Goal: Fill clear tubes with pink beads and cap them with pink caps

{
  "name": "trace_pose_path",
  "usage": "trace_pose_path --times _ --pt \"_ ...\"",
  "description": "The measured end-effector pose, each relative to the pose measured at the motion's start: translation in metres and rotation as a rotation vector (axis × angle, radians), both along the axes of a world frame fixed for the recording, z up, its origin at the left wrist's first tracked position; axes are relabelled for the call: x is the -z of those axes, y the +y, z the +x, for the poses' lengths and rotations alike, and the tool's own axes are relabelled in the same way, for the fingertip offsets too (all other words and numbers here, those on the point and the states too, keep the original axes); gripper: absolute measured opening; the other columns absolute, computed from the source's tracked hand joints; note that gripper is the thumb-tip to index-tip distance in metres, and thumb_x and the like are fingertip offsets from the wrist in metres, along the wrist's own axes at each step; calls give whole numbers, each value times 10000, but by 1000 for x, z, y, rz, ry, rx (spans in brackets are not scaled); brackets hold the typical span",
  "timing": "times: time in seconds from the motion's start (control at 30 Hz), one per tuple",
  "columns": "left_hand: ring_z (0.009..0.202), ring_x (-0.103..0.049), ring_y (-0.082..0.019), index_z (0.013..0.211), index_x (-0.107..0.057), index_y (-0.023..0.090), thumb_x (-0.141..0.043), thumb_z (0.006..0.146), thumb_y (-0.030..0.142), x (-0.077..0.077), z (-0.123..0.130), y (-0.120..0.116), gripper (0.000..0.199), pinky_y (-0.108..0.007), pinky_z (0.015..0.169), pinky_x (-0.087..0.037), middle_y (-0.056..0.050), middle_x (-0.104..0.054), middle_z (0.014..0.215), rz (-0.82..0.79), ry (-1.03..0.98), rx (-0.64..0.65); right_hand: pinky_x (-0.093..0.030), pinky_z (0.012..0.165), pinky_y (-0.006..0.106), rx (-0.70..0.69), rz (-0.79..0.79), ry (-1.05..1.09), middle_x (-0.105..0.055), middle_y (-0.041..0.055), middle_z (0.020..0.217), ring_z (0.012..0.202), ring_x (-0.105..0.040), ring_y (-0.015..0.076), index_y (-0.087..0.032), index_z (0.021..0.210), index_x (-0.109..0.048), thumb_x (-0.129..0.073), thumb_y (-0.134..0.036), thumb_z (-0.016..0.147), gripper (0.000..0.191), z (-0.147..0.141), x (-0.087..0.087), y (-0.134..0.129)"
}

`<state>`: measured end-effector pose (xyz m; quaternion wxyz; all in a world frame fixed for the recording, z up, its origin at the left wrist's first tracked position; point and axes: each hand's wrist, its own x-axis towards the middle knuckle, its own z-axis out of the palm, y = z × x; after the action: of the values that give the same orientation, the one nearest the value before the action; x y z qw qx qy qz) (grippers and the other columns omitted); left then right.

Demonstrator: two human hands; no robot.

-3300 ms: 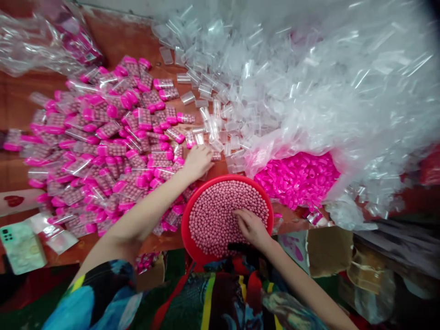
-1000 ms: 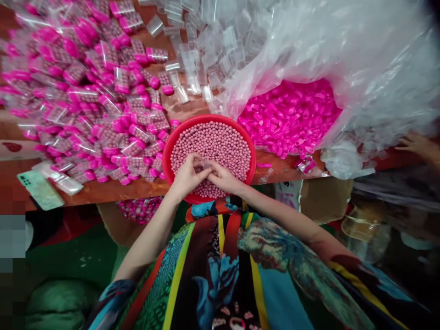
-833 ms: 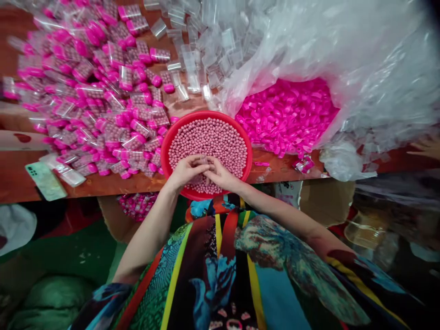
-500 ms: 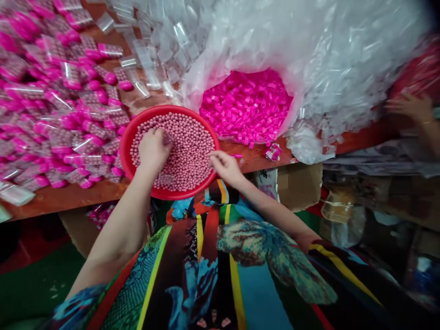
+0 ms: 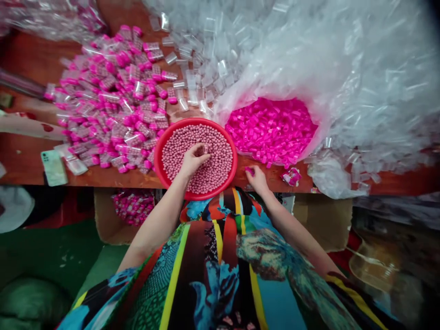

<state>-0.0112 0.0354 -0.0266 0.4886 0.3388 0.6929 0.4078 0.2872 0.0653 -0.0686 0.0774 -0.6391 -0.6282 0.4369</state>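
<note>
A red basin full of small pink beads stands at the table's front edge. Over the beads, my left hand pinches a small clear container; what is inside it is too small to make out. Right of the basin, my right hand is closed on a bright pink cap at the table edge. Behind that hand lies an open plastic bag of pink caps. Filled containers with pink caps are heaped left of the basin.
Clear empty containers and plastic bags cover the back and right. A phone lies at the left edge. Below the table stand a cardboard box with pink pieces and another box. A crumpled pink wrapper sits near the right edge.
The view has swung left. My left hand has come up from among the beads with the clear container. My right hand has left the basin's rim and now holds a pink cap beside it.
</note>
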Motion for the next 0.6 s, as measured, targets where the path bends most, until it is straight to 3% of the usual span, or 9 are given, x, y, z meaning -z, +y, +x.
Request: trace_pose_path --times 0.17,0.27,0.33,0.47,0.6 --pt "1148 -676 -269 1221 -647 167 -684 861 375 -27 -7 -30 417 -425 953 -559 -126 -705 1247 55 -315 -95 -573 864 367 76 -2 220 -703 66 1029 894 -668 197 -170 1131 -651 -618 -496 968 365 -20 -32 18" --pt "1146 -684 -282 1214 -642 177 -718 860 292 -37 -8 -36 380 -415 925 -562 -111 -723 1177 22 -683 -174 -556 860 344 46 -41 367 -711 62 1025 895 -663 194 -203 1102 -620 -661 -557 870 426 -45 -55 28" --pt "1099 -702 -274 1191 -633 168 -708 825 187 -40 -9 -35 374 -386 901 -555 -96 -734 1091 -23 -828 -203 -554 826 336 5 -114 449 -712 43 934 839 -664 188 -213 1083 -601 -680 -573 836 444 -64 -66 30" --pt "987 -716 -251 1134 -623 146 -616 785 94 -38 -13 -30 352 -340 813 -540 -108 -738 1021 -79 -863 -200 -536 785 315 -52 -245 552 -688 6 821 769 -646 171 -223 1020 -594 -733 -568 792 437 -93 -79 23" --pt "796 -686 -201 1009 -627 137 -547 921 195 -28 -12 -22 134 -286 651 -491 -119 -723 921 -177 -811 -200 -520 815 303 -47 -300 593 -669 -3 840 813 -629 161 -219 973 -605 -776 -544 760 425 -104 -83 14"
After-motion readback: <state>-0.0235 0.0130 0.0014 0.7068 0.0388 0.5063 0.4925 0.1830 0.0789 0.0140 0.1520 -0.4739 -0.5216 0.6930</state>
